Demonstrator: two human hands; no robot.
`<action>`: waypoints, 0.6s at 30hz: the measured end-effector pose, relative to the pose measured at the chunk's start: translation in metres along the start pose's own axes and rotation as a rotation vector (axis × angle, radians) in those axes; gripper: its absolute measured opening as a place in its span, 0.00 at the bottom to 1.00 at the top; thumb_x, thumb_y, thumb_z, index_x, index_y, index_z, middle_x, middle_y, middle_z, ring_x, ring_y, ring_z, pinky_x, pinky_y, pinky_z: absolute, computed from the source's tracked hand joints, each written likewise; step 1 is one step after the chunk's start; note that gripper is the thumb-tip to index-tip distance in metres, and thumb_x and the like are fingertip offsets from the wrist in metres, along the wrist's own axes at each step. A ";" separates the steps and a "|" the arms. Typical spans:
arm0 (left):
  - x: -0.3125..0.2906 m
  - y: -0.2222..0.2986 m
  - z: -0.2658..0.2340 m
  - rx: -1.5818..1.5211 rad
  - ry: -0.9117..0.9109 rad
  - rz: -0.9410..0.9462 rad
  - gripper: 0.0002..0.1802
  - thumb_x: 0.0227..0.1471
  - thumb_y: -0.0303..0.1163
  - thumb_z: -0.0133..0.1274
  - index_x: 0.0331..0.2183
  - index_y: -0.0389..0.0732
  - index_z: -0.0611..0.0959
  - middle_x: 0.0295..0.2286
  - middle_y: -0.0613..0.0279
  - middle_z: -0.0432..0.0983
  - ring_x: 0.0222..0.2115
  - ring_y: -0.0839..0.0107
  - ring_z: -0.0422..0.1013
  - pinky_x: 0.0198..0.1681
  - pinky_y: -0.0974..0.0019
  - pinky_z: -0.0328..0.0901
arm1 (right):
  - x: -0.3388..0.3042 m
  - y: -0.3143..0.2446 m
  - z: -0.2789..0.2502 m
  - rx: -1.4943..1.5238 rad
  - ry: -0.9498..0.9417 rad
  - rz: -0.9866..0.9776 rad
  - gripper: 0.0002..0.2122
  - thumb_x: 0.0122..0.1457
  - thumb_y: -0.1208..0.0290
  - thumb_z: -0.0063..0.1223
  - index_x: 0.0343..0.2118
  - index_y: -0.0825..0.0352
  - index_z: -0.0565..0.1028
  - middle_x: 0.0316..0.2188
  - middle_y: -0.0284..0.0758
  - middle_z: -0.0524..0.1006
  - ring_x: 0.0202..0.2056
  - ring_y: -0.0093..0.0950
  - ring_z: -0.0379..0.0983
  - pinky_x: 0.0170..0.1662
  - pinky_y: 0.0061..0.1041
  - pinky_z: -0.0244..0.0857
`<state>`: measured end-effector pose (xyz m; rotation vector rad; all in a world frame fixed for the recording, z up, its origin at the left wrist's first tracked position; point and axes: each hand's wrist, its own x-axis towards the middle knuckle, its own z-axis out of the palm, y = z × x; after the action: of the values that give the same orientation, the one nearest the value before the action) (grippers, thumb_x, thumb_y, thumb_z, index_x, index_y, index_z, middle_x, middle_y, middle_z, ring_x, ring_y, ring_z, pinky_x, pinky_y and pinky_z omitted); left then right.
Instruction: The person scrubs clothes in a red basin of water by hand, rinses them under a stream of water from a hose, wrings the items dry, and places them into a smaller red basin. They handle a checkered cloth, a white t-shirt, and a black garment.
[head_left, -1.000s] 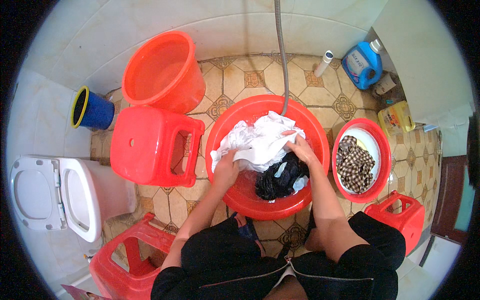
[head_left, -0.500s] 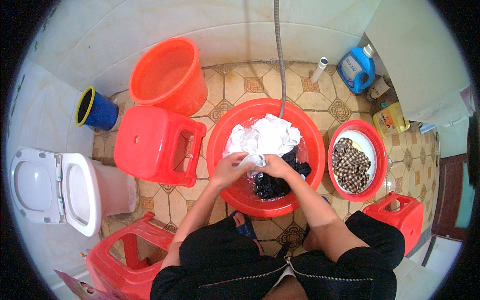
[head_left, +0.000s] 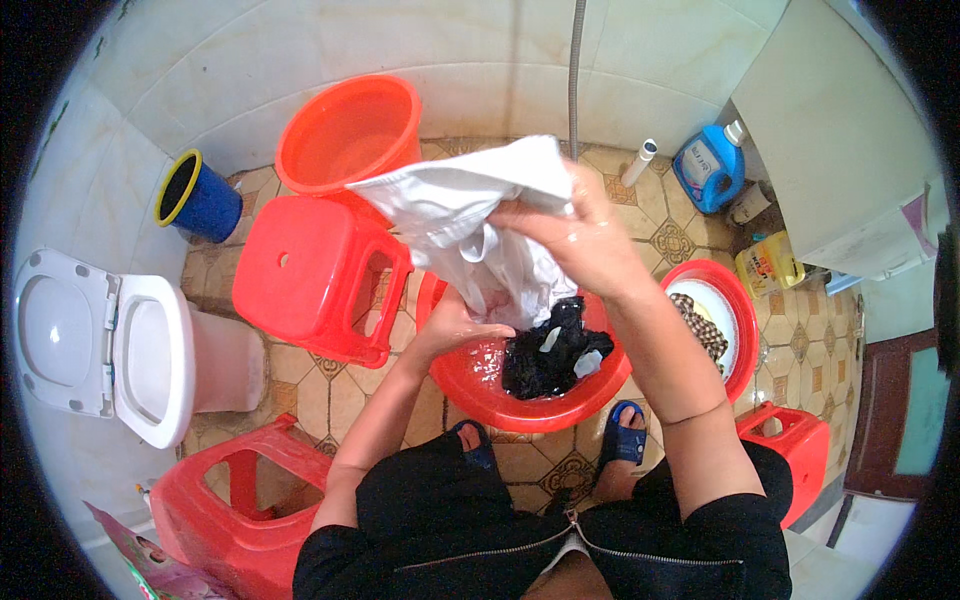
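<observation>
as cloth (head_left: 480, 200) part-hides basin (head_left: 535, 413), red stool (head_left: 305, 275) nearby

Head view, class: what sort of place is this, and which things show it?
Probably a bathroom: there's a toilet at left, a hanging grey hose, and a white garment held over a red basin.

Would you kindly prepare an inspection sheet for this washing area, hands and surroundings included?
Surface: patterned tile floor.
Job's things: white garment held over red basin; black cloth inside the basin.
Clutter: red stools, orange bucket, blue bottle.
Hands: right hand grips the garment's upper part; left hand at its lower folds, grip unclear.
Cables: nothing seen; grey hose hangs by the wall.
Surroundings: white toilet, lid open.
</observation>
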<state>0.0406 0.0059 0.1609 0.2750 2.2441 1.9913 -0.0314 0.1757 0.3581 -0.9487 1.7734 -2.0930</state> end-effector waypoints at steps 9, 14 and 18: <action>0.026 0.035 0.018 -0.209 0.072 -0.038 0.32 0.43 0.31 0.67 0.50 0.35 0.72 0.46 0.56 0.74 0.49 0.65 0.69 0.52 0.61 0.64 | 0.013 -0.071 -0.004 0.452 0.035 -0.258 0.17 0.63 0.69 0.45 0.52 0.69 0.69 0.50 0.38 0.74 0.51 0.33 0.71 0.52 0.40 0.66; 0.015 -0.014 -0.001 -0.101 0.291 -0.012 0.34 0.48 0.28 0.63 0.54 0.34 0.68 0.49 0.54 0.72 0.52 0.65 0.67 0.55 0.60 0.61 | 0.019 -0.033 -0.068 0.518 0.073 -0.211 0.16 0.61 0.69 0.50 0.51 0.65 0.70 0.47 0.37 0.75 0.48 0.29 0.73 0.49 0.39 0.70; 0.007 -0.019 -0.022 0.050 0.281 0.222 0.38 0.46 0.26 0.64 0.57 0.34 0.65 0.51 0.56 0.70 0.52 0.68 0.66 0.55 0.63 0.61 | -0.003 0.022 -0.129 -0.013 0.258 0.056 0.23 0.55 0.68 0.57 0.54 0.67 0.69 0.47 0.34 0.75 0.46 0.25 0.72 0.51 0.28 0.65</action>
<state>0.0280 -0.0160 0.1450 0.2750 2.5357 2.2083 -0.1129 0.2744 0.3297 -0.6471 1.9106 -2.2546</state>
